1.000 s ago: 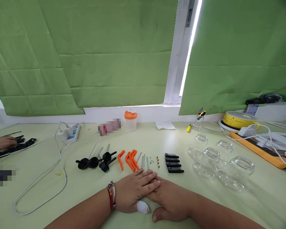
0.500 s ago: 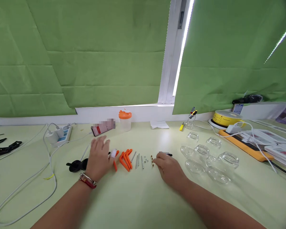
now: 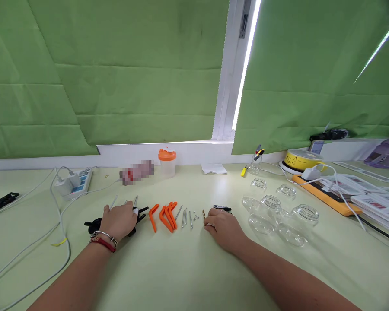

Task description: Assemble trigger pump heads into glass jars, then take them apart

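Observation:
My left hand [image 3: 119, 221] is closed low over black plastic parts [image 3: 94, 225], its fingers bent down among them. What it grips is hidden beneath it; white-grey rods and black prongs [image 3: 143, 211] stick out around it. My right hand [image 3: 225, 228] rests on the table, fingers curled together beside tiny brown pieces [image 3: 204, 214]; its fingertips are partly hidden. Just beyond it lies a black piece with a spring [image 3: 222, 207]. Between the hands lie orange bent pieces [image 3: 166, 218], several long screws [image 3: 185, 217] and small silver nuts [image 3: 196, 216].
Clear glass-like jars [image 3: 270, 211] stand and lie at right. A cup with an orange lid [image 3: 167, 163], a folded white paper [image 3: 214, 168] and a small jar of screwdrivers [image 3: 255, 163] are at the back. White cables [image 3: 61, 220] loop across the left side near a power strip [image 3: 82, 183].
My left hand has moved left and down, away from the orange pieces, onto the black parts. My right hand stays near the brown pieces, its fingers lower. The view has shifted slightly.

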The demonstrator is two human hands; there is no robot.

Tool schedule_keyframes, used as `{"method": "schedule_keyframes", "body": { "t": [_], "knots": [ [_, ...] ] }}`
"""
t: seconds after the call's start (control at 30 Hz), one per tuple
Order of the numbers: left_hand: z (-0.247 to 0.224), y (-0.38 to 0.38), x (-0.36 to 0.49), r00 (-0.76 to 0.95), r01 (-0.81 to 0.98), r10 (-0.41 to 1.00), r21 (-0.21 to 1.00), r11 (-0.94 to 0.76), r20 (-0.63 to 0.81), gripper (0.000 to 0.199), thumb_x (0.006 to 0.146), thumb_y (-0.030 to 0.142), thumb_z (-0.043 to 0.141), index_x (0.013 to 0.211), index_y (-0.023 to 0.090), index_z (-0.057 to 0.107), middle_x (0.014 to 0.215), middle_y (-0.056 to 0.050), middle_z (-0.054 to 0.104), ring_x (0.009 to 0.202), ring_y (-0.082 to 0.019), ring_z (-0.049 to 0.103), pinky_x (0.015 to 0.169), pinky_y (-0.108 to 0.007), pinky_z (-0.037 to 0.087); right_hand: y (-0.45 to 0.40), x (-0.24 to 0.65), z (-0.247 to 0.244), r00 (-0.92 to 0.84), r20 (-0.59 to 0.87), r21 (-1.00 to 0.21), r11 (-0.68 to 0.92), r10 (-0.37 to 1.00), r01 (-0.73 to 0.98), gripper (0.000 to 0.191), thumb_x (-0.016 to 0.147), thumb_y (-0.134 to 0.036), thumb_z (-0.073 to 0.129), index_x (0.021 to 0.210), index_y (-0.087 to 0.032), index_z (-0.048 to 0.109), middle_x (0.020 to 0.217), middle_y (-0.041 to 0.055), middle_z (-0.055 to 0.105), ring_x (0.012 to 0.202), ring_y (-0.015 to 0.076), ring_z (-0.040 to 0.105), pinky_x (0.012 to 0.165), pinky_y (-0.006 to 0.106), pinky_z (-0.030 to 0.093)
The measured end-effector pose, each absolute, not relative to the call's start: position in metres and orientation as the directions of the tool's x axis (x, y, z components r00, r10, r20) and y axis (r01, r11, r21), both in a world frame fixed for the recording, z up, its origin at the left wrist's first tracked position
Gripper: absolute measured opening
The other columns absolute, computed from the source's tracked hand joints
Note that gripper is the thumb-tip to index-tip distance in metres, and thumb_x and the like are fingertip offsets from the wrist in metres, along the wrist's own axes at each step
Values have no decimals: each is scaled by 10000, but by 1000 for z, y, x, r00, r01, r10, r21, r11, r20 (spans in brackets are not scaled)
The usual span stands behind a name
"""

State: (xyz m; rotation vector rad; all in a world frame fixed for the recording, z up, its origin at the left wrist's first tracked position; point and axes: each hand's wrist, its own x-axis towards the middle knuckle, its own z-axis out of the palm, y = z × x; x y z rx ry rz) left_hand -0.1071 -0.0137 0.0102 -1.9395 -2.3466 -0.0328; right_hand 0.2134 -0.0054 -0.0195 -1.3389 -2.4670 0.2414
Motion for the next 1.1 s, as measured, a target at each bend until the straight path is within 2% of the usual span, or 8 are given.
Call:
{"method": "schedule_keyframes", "body": {
  "t": [0.23, 0.4, 0.57, 0.63, 0.7, 0.8, 0.93, 1.1],
  "knots": [
    [11, -12, -107, -237, 971, 968, -12, 239, 83, 221, 754, 252, 375, 725, 160, 575, 724, -137, 690, 722, -295, 638, 829, -470, 328, -9, 212, -16, -529, 141, -261, 547, 837, 795, 172, 839, -213, 486, 840, -205, 658, 884, 32, 622, 845, 166, 561, 699, 259, 381],
    [15, -13, -103, -262, 964, 957, -13, 266, 125, 235, 771, 245, 381, 738, 141, 589, 671, -136, 667, 686, -285, 628, 756, -419, 387, -10, 210, -18, -561, 132, -242, 575, 817, 781, 254, 874, -189, 425, 763, -188, 654, 822, 33, 623, 787, 150, 570, 665, 253, 373],
    [20, -19, -93, -297, 951, 909, 4, 310, 291, 363, 834, 266, 332, 1089, 95, 526, 873, -174, 639, 851, -319, 605, 581, -356, 446, -8, 212, -21, -538, 175, -339, 563, 825, 754, 208, 845, -165, 459, 730, -185, 632, 805, 25, 631, 767, 160, 564, 667, 271, 367],
    [17, -23, -86, -131, 989, 843, 9, 148, 521, 394, 861, 244, 335, 1211, 97, 437, 989, -177, 615, 966, -302, 572, 644, -359, 479, -8, 214, -19, -462, 209, -497, 500, 862, 709, 179, 836, -183, 465, 758, -195, 627, 807, 20, 633, 765, 162, 557, 667, 273, 370],
    [11, -29, -77, 168, 983, 698, -66, -171, 696, 391, 866, 204, 379, 1242, 98, 399, 1069, -170, 594, 1035, -274, 542, 788, -376, 481, -7, 216, -17, -346, 178, -727, 360, 921, 585, 147, 822, -220, 479, 772, -197, 615, 775, 15, 628, 707, 147, 540, 625, 260, 370],
    [-1, -39, -60, 484, 817, 501, -164, -553, 718, 447, 833, 105, 430, 1275, 109, 358, 1094, -153, 581, 1085, -252, 511, 890, -381, 464, -6, 220, -16, -212, -26, -963, 33, 977, 269, 102, 767, -264, 533, 766, -178, 588, 720, 11, 616, 550, 100, 457, 519, 233, 332],
    [-16, -48, -42, 599, 659, 398, -144, -738, 695, 556, 779, 8, 436, 1311, 108, 308, 1092, -156, 573, 1131, -253, 480, 919, -412, 461, -5, 225, -15, -188, -177, -983, -185, 966, -23, 175, 677, -275, 626, 798, -156, 581, 708, 20, 622, 501, 66, 395, 468, 209, 281],
    [-21, -46, -39, 598, 645, 416, -103, -757, 685, 573, 764, -13, 427, 1309, 108, 300, 1096, -165, 564, 1127, -257, 476, 911, -447, 466, -8, 225, -13, -212, -207, -971, -227, 955, -78, 222, 639, -270, 667, 803, -137, 601, 678, 20, 621, 465, 42, 367, 446, 199, 255]
  ]
}}
